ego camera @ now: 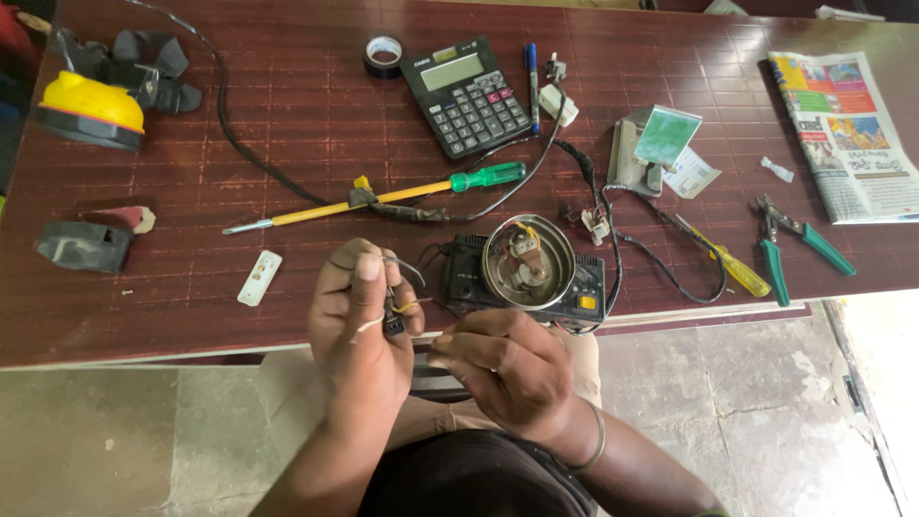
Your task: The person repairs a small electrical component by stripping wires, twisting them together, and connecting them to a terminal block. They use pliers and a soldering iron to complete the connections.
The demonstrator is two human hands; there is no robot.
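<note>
My left hand [362,321] pinches a small black part [392,323] with thin yellow and grey wires [407,271] sticking out of it. My right hand [503,369] is curled beside it, fingertips touching those wires at the table's front edge. Just beyond both hands lies a black device [469,278] with a round metal reflector [528,260] open on top, its wiring showing.
On the dark red table [287,105]: a long green-handled screwdriver [383,199], a calculator [466,95], black tape [384,55], a blue pen [531,81], green pliers [790,244], a yellow screwdriver [728,260], a newspaper [842,129], a yellow headlamp [96,101], a small white piece [259,278].
</note>
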